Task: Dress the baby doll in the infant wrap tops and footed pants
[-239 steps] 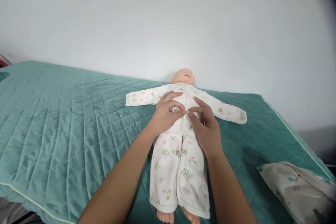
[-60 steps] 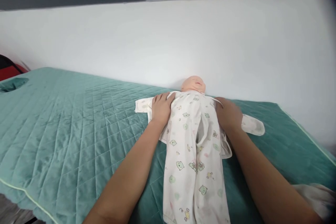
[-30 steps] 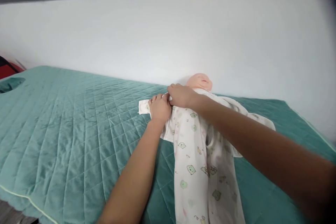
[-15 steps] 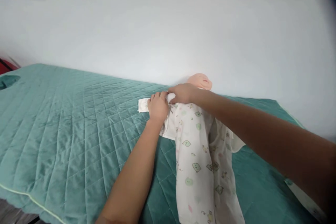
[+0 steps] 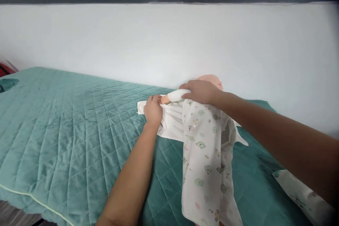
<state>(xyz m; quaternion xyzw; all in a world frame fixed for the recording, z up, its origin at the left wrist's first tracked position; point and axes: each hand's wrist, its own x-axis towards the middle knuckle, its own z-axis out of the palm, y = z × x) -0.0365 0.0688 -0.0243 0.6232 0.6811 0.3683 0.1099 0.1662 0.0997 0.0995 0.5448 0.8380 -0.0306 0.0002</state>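
Note:
A doll lies against the wall, its pinkish head (image 5: 212, 79) partly behind my right hand. My left hand (image 5: 153, 110) is closed at the doll's small hand (image 5: 164, 99), with the white cloth sleeve (image 5: 141, 107) of an open garment beneath it. The doll's arm wears a white sleeve (image 5: 178, 95). My right hand (image 5: 201, 91) wraps around the upper end of that sleeved arm, near the shoulder. A white garment with green and pink animal prints (image 5: 201, 155) covers the body and hangs toward me. My left fingertips are partly hidden.
A green quilted cover (image 5: 79, 123) spreads under everything, with a light piped edge at the lower left. A white wall (image 5: 148, 42) stands right behind the doll. Another printed white cloth (image 5: 299, 190) lies at the lower right, partly under my right forearm.
My right hand has slid right along the doll's arm, away from my left hand. The doll's hand and white sleeve now show between them. My left hand has shifted slightly left.

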